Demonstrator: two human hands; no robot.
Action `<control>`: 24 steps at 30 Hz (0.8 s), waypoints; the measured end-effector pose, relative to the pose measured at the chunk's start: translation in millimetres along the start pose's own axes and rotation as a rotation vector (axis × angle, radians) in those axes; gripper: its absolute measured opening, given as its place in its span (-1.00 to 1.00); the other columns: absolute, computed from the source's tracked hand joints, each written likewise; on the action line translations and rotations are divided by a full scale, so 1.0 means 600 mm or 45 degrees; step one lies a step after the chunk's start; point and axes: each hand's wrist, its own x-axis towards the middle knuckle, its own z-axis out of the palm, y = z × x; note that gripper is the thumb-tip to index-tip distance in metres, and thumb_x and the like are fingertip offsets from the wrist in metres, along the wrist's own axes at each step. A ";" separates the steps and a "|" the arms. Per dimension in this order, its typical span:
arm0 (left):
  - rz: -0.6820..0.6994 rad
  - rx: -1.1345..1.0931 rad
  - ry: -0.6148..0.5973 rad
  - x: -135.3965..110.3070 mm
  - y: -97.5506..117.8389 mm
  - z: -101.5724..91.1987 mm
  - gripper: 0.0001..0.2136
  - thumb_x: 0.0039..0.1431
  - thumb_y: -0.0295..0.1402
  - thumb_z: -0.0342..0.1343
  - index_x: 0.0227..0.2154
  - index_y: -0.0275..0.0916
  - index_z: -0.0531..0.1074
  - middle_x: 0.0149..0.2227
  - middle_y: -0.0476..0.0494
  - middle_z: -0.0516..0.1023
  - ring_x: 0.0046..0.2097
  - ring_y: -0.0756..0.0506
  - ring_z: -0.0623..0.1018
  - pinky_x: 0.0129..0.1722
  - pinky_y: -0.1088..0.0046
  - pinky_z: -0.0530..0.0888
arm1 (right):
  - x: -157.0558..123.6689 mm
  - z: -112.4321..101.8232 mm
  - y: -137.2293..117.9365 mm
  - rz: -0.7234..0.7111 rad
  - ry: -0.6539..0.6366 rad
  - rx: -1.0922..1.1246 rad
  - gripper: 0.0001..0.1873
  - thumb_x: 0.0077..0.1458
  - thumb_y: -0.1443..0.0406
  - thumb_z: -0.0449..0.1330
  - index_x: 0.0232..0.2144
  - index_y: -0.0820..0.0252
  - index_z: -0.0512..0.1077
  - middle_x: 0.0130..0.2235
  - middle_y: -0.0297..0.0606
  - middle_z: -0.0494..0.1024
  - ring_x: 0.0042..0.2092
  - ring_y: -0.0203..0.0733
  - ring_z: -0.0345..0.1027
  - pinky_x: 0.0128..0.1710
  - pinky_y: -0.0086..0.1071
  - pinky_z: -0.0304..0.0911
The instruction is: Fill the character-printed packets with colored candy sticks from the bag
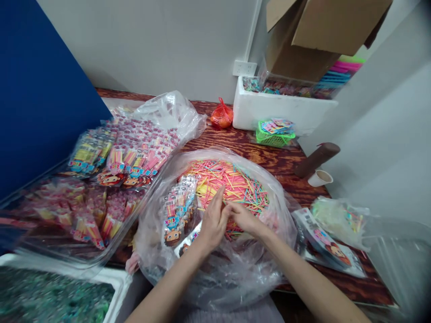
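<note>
Both hands meet over a heap of thin pink, yellow and blue candy sticks (232, 179) in a large clear plastic bag (215, 273). My left hand (213, 220) has its fingers stretched out, its palm turned toward the right hand. Against those fingers, my right hand (244, 217) is closed, fingertips pressed together; whatever lies between them is hidden. Printed candy packets (178, 211) lie stacked in the bag beside my left hand. Another printed packet (188, 237) sits partly behind my left wrist.
At left, a clear tray (111, 251) holds many filled packets. Below it stands a white foam box (124, 276) of green pieces. Behind are a red bag (222, 115), a green basket (274, 138) and a foam box (283, 110) under a carton (303, 58). A paper cup (319, 178) stands right.
</note>
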 end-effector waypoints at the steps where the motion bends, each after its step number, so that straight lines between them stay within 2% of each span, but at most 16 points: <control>1: -0.033 0.010 0.021 -0.013 -0.006 -0.009 -0.54 0.33 -0.29 -0.10 0.27 -0.11 0.10 0.28 -0.20 0.23 0.29 -0.17 0.24 0.27 0.13 0.18 | -0.006 0.018 0.003 0.023 0.031 0.092 -0.85 0.10 0.24 0.14 -0.48 0.15 0.36 -0.50 -0.43 0.39 -0.41 -0.27 0.26 -0.34 -0.40 0.27; 4: -0.126 0.169 0.136 -0.060 -0.037 -0.040 -0.63 0.34 -0.32 -0.12 0.17 -0.15 0.24 0.13 -0.24 0.41 0.16 -0.18 0.39 0.15 0.13 0.33 | -0.025 0.067 0.018 0.002 0.170 0.247 -0.90 0.14 0.25 0.11 -0.38 0.14 0.37 -0.39 -0.36 0.45 -0.30 -0.22 0.34 -0.20 -0.36 0.28; 7: -0.099 0.447 0.051 -0.106 -0.070 -0.058 -0.74 0.32 -0.38 -0.12 -0.05 -0.21 0.41 -0.07 -0.24 0.52 0.00 -0.19 0.48 0.01 0.17 0.42 | -0.040 0.106 0.042 -0.034 0.236 0.113 -0.89 0.16 0.25 0.10 -0.34 0.14 0.39 -0.33 -0.31 0.47 -0.23 -0.18 0.34 -0.15 -0.33 0.26; 9: -0.035 0.595 -0.025 -0.127 -0.085 -0.057 -0.75 0.30 -0.44 -0.11 -0.07 -0.23 0.42 -0.05 -0.26 0.49 0.00 -0.19 0.47 0.00 0.17 0.43 | -0.046 0.120 0.056 -0.026 0.257 -0.005 -0.88 0.17 0.25 0.09 -0.34 0.14 0.40 -0.33 -0.30 0.48 -0.23 -0.16 0.34 -0.18 -0.34 0.25; 13: 0.005 0.803 -0.065 -0.136 -0.089 -0.046 -0.66 0.24 -0.43 -0.02 0.07 -0.22 0.31 0.03 -0.29 0.43 0.04 -0.24 0.43 0.03 0.12 0.40 | -0.050 0.120 0.055 -0.045 0.318 0.019 -0.87 0.21 0.28 0.06 -0.34 0.13 0.40 -0.32 -0.31 0.48 -0.22 -0.17 0.37 -0.14 -0.34 0.25; 17: -0.053 0.893 -0.036 -0.131 -0.084 -0.046 -0.62 0.21 -0.38 0.05 0.09 -0.23 0.27 -0.10 -0.25 0.45 -0.06 -0.24 0.45 -0.07 0.14 0.42 | -0.055 0.112 0.031 -0.091 0.341 0.036 -0.87 0.20 0.30 0.07 -0.35 0.12 0.42 -0.32 -0.30 0.50 -0.20 -0.16 0.39 -0.11 -0.33 0.25; 21: -0.033 0.815 0.063 -0.135 -0.092 -0.051 -0.87 0.25 -0.42 -0.02 -0.19 -0.23 0.38 -0.29 -0.16 0.43 -0.20 -0.18 0.45 -0.21 0.29 0.41 | -0.064 0.112 0.016 -0.111 0.352 0.029 -0.86 0.20 0.30 0.08 -0.36 0.11 0.43 -0.32 -0.29 0.51 -0.19 -0.16 0.39 -0.13 -0.35 0.26; 24: -0.012 0.770 0.071 -0.139 -0.097 -0.053 -0.82 0.30 -0.43 -0.08 -0.39 -0.21 0.37 -0.39 -0.11 0.40 -0.28 -0.14 0.43 -0.26 0.34 0.38 | -0.070 0.110 0.012 -0.117 0.334 0.005 -0.84 0.22 0.31 0.06 -0.34 0.11 0.44 -0.31 -0.30 0.50 -0.20 -0.17 0.39 -0.14 -0.35 0.24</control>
